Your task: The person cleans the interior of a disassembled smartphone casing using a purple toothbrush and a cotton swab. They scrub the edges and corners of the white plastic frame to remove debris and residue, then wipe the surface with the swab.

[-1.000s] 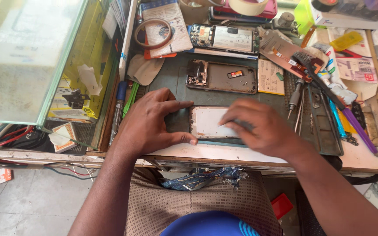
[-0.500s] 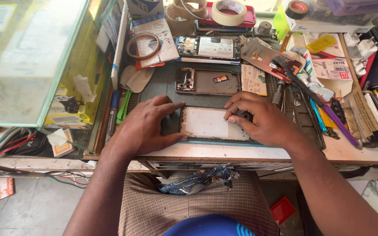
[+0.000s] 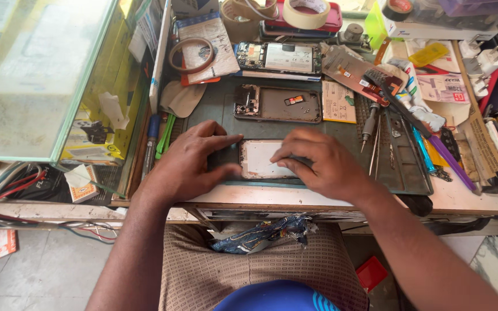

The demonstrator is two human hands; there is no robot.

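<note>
Between my two hands there is only a little free room: the near edge of the surface point(image 3: 318, 198) runs just under my wrists, and the dark work mat point(image 3: 341, 129) ends close to that edge. Beyond my fingers the mat is partly free up to an opened phone frame point(image 3: 278, 105), which lies near, and behind it is a second opened phone point(image 3: 278, 57). To the right of my right hand point(image 3: 321, 164) a row of screwdrivers and tweezers point(image 3: 374, 129) lies close, so that side is narrow. To the left of my left hand point(image 3: 194, 161) a glass case point(image 3: 41, 75) stands with its wall near, and some pens point(image 3: 159, 138) lie between. My left hand is flat and half open, the fingers stretched, and the fingertips press on the left short end of the phone panel point(image 3: 260, 158). My right hand is curled narrow over the right part of the panel, fingertips touching its pale face; I cannot tell if it pinches something small. The panel lies flat on the mat between both hands, its long axis going from left to right, parallel to the near edge.
</note>
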